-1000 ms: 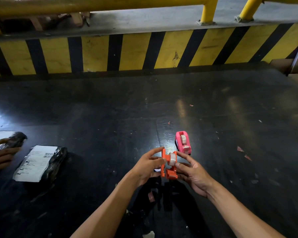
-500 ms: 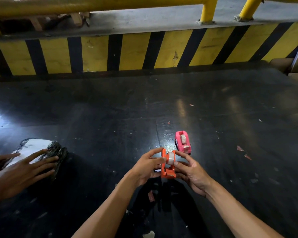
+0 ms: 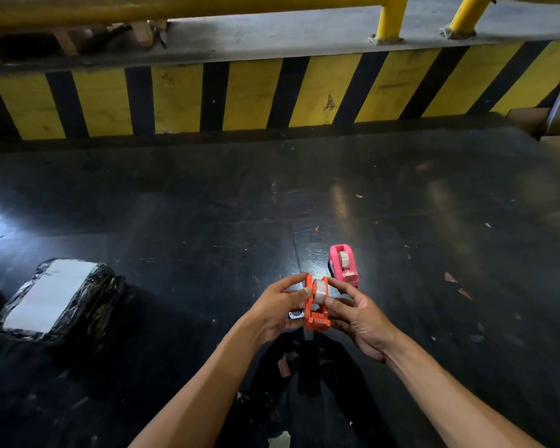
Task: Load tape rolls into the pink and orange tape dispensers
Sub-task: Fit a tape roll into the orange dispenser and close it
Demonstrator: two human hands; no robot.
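Note:
I hold the orange tape dispenser (image 3: 317,317) just above the dark floor, low in the middle of the view. A pale tape roll (image 3: 320,291) sits between its two side walls at the top. My left hand (image 3: 277,310) grips the dispenser's left side, thumb against the roll. My right hand (image 3: 358,315) grips the right side, fingertips pressing on the roll. The pink tape dispenser (image 3: 344,264) stands on the floor just behind my right hand, with a tape roll (image 3: 345,258) inside it.
A black plastic-wrapped parcel (image 3: 59,299) with a white label lies on the floor at the left. A yellow-and-black striped kerb (image 3: 272,92) with yellow railing posts (image 3: 390,19) runs across the back. Small scraps (image 3: 456,284) dot the shiny black floor (image 3: 207,205).
Another person's hand at the left reached over the wrapped parcel and has left the view, taking a second small parcel away. My fingers have shifted slightly on the roll in the orange dispenser.

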